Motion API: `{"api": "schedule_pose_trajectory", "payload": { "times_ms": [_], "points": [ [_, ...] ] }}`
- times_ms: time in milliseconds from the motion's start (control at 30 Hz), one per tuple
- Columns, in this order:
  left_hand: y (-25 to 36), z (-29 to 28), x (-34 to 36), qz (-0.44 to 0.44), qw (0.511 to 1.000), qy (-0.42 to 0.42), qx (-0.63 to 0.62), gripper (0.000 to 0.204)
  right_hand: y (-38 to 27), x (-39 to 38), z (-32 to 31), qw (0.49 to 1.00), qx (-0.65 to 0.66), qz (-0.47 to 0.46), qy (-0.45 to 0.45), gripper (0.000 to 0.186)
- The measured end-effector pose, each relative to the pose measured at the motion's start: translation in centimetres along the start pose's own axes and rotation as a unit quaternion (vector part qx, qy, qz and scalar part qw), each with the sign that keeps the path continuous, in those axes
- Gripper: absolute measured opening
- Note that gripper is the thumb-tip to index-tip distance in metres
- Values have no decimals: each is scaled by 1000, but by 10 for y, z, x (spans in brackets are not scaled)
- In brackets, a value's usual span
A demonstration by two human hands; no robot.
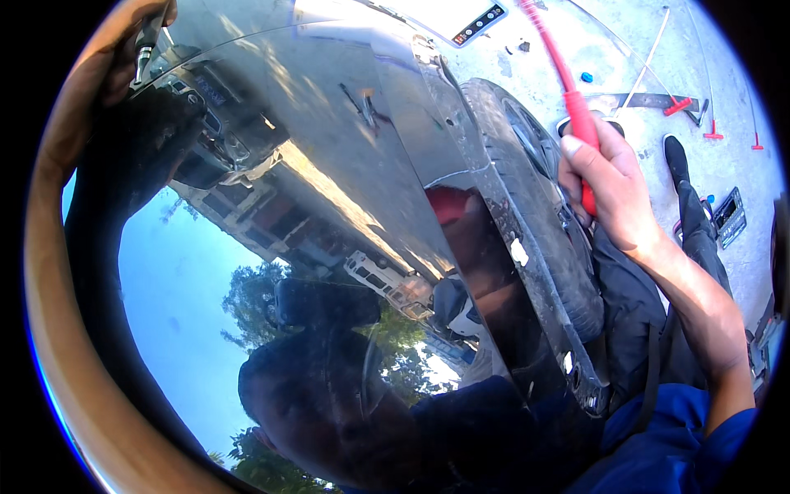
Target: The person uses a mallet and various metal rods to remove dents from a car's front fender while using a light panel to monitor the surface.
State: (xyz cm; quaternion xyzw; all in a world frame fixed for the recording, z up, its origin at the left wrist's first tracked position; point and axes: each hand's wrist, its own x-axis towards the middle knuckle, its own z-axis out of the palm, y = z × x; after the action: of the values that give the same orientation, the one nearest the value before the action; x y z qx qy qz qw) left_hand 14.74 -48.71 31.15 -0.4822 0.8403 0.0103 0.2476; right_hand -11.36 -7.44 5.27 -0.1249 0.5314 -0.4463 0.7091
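My left hand is at the far left, against a dark glossy car panel. Its fingers are closed round a slim pen-like tool with a silver tip, which points down at the paint. On the right, my right hand grips the red handle of a long thin tool. Its red shaft runs up past the upper edge, so its far end is out of view. This tool is held in the air beside the wheel, apart from the panel. Trees, sky, vehicles and my head are mirrored in the paint.
A tyre stands beside the panel's scuffed edge. On the pale floor lie red T-handled rods, a small blue cap and a dark case. A white device with a black button strip is at the top.
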Motion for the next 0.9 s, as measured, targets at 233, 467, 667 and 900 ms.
{"api": "schedule_pose_trajectory", "payload": {
  "times_ms": [233,467,667,900],
  "points": [
    [26,-1,-19,65,995,59,39,68,0,2,-3,998,-44,32,-36,20],
    [48,14,-14,36,997,66,-9,67,9,-1,-7,995,-83,17,-52,19],
    [24,11,-6,-36,998,53,-7,82,14,-3,-6,987,-140,-4,-79,20],
    [21,3,-6,-29,999,26,-14,83,15,-5,-7,998,-56,11,-33,20]
  ]
}}
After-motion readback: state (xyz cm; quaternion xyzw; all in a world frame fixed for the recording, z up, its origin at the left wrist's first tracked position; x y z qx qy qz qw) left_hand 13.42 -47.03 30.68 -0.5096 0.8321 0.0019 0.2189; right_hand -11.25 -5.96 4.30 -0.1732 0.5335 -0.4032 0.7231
